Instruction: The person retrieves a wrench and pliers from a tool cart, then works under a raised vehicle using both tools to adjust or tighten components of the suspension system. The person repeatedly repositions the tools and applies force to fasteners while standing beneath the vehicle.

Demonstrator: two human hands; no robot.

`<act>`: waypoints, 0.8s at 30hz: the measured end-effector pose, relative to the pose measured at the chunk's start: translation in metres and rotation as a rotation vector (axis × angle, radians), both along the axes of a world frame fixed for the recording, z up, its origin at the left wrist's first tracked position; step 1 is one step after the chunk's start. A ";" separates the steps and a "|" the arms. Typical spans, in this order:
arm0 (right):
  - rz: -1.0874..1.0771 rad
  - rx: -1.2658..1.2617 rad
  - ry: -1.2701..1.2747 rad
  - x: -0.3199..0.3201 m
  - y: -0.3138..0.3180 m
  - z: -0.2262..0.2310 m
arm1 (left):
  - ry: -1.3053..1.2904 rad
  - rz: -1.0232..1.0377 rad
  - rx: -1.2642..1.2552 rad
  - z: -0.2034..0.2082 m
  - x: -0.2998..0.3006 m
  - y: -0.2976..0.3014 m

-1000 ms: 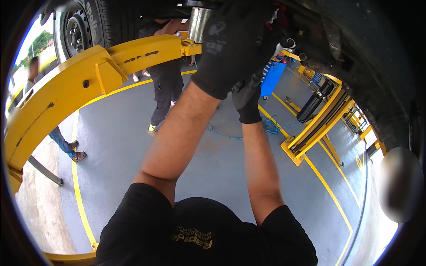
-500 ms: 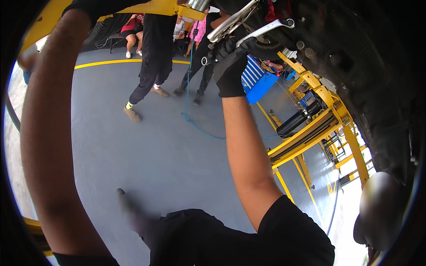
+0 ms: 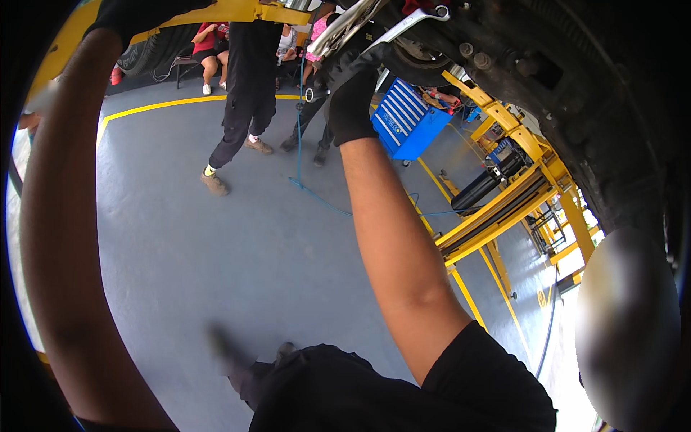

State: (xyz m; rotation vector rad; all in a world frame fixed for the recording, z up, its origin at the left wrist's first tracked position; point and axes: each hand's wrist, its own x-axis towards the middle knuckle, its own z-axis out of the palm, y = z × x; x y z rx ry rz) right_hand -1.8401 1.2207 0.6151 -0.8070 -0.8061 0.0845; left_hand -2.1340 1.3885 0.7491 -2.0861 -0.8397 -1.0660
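My right hand (image 3: 353, 101), in a black glove, is raised at the upper middle with its fingers closed round a silver wrench (image 3: 410, 27). One end of the wrench reaches up toward the dark underside of a vehicle (image 3: 576, 93). A ring end shows left of the glove. Just above the same hand is another long silver tool (image 3: 347, 27) of a kind I cannot make out, cut off by the top edge. My left hand (image 3: 133, 16), also black-gloved, is up at the yellow lift arm (image 3: 241, 12); its fingers are hidden.
A blue tool cabinet (image 3: 410, 119) stands beyond my right hand. Yellow lift parts (image 3: 497, 216) fill the right side. A blue hose (image 3: 317, 193) lies across the grey floor. Two people in dark trousers (image 3: 245, 108) stand ahead; others sit behind. A tyre (image 3: 155, 54) hangs at upper left.
My right hand and the wrench have shifted up and left in the picture. The view has moved slightly, and more of the blue cabinet shows. My left hand stays at the lift arm.
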 end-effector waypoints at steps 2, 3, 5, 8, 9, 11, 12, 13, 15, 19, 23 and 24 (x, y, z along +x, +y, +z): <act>-0.025 0.025 -0.020 0.010 -0.008 -0.008 | -0.009 -0.030 0.011 0.000 0.003 -0.002; -0.016 0.036 -0.003 0.013 -0.011 -0.009 | 0.006 -0.018 -0.011 0.001 0.005 -0.003; 0.016 0.053 0.068 0.011 -0.021 -0.010 | 0.031 0.008 -0.055 0.006 0.007 -0.004; -0.085 -0.078 0.057 -0.041 -0.039 0.007 | 0.067 -0.037 -0.040 0.006 0.008 -0.001; -0.094 -0.145 0.050 -0.057 -0.044 0.011 | 0.053 -0.017 -0.042 0.004 0.004 0.001; -0.088 -0.295 0.109 -0.093 -0.063 0.022 | 0.020 0.019 -0.040 0.001 -0.004 0.005; -0.063 -0.355 0.143 -0.107 -0.080 0.028 | 0.008 0.020 -0.012 -0.001 -0.006 0.005; -0.007 -0.420 0.174 -0.116 -0.086 0.031 | 0.001 0.052 0.014 -0.006 -0.013 0.011; -0.141 -0.517 0.200 -0.131 -0.141 0.049 | -0.019 -0.038 0.021 0.001 0.007 -0.002; 0.055 -0.500 0.291 -0.150 -0.189 0.070 | 0.040 -0.108 -0.059 0.007 0.015 -0.010; 0.072 -0.486 0.327 -0.150 -0.163 0.068 | 0.032 -0.150 -0.037 -0.013 0.005 0.050; 0.055 -0.471 0.333 -0.152 -0.168 0.069 | 0.015 -0.199 -0.012 -0.015 0.009 0.064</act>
